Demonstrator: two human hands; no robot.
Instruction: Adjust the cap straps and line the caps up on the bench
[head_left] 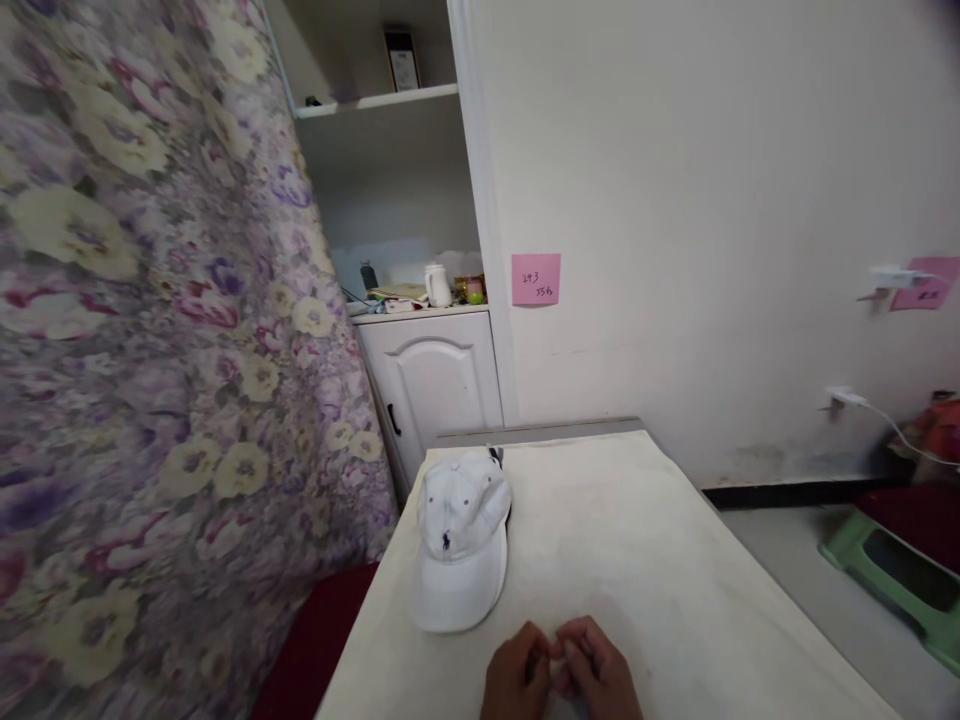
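Observation:
A white baseball cap (461, 525) with a small dark emblem on its front lies at the left side of the cloth-covered table (600, 530), brim pointing toward me. Something dark shows behind its back edge, partly hidden. At the table's near side, my left hand (517, 672) is closed with its fingers curled in. My right hand (595, 668) is curled too, right beside it, and the fingertips of both meet or nearly meet. I see nothing held in either hand. Both are apart from the cap, to the right of its brim.
A floral curtain (172, 330) hangs along the left. Beyond the table are a white cabinet (439, 385) and shelves with a white jug (437, 286) and small items. A pink note (535, 280) is on the wall. A green stool (900, 575) stands at the right.

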